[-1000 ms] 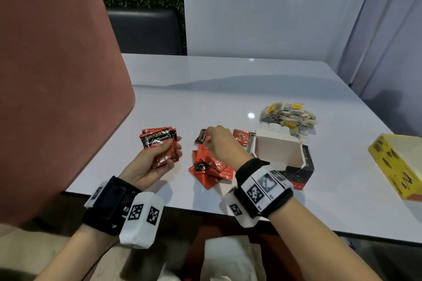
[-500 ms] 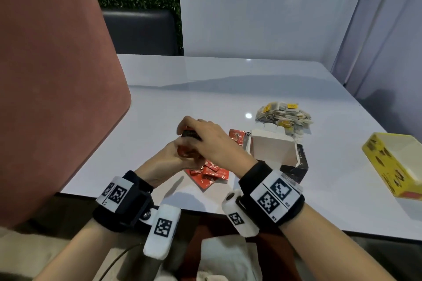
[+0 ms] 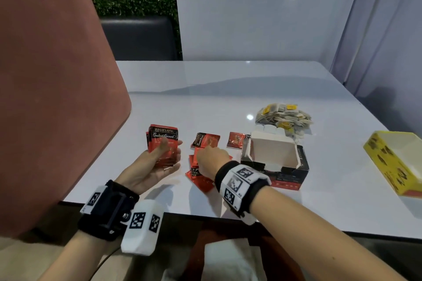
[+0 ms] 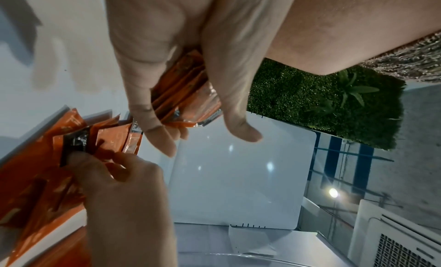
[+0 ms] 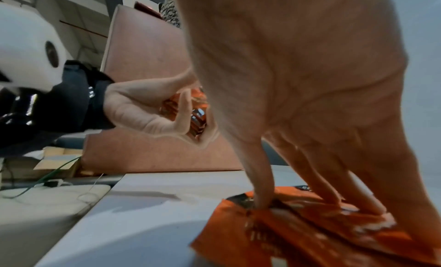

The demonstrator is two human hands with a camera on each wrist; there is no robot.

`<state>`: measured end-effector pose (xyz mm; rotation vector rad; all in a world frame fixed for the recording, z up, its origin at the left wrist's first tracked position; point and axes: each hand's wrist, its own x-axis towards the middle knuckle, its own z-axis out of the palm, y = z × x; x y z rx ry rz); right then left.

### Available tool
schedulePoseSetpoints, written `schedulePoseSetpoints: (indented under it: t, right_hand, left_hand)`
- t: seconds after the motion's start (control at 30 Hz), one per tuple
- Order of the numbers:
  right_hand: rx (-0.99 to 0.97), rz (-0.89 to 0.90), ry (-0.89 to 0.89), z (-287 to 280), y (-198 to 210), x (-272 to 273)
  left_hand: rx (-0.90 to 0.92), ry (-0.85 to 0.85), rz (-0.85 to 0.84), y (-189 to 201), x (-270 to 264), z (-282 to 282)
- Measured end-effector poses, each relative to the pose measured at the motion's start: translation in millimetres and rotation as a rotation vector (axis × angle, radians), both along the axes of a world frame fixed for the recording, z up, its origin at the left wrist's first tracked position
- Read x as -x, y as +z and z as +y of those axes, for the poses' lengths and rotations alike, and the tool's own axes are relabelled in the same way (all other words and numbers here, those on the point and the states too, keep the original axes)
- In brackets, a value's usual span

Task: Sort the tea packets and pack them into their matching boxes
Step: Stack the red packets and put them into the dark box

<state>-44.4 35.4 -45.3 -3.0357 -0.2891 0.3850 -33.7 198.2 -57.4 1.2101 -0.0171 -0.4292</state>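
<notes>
While the left hand [image 3: 157, 164] grips Bigelow "Constant Comment" packets [image 3: 163, 141], the right hand [image 3: 211, 162] pinches another packet [image 3: 205, 141].

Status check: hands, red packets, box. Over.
Left hand holds red packet stack. Right hand fingers on loose red packets. Black box open, unobstructed.

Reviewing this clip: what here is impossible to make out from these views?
- How many red packets the left hand holds: stacked, only edges show in the left wrist view.
- Loose red packets under the right hand: the hand covers them in the head view; blurred in the right wrist view.
- Floor of the black box: hidden by its front wall.
- Yellow box: cut off by the head view's right edge.
- Print on the pale tea bags: too small.
</notes>
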Motion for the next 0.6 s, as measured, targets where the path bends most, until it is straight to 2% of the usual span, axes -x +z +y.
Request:
schedulePoseSetpoints:
  t: [0.2,0.37,0.43,0.5,0.6]
  right_hand:
    - [-0.025,-0.161,0.043,-7,11,4]
    - [-0.064,-0.486,0.049,-30,52,8]
    - [-0.226,-0.478,0.078,-41,71,8]
    - [-0.394,-0.386,0.132,-41,81,6]
    - [-0.508,-0.311,0.181,-32,77,0]
  left_hand:
    - [0.028,-0.006,0.068,-4,-2,3]
    - [0.079,-0.005,0.129,2,-3,3]
    - [0.084,-0.031,0.137,3,-1,-2]
    - [0.103,-0.099,0.161,5,5,-13]
    - [0.183,-0.263,0.207,9,19,-35]
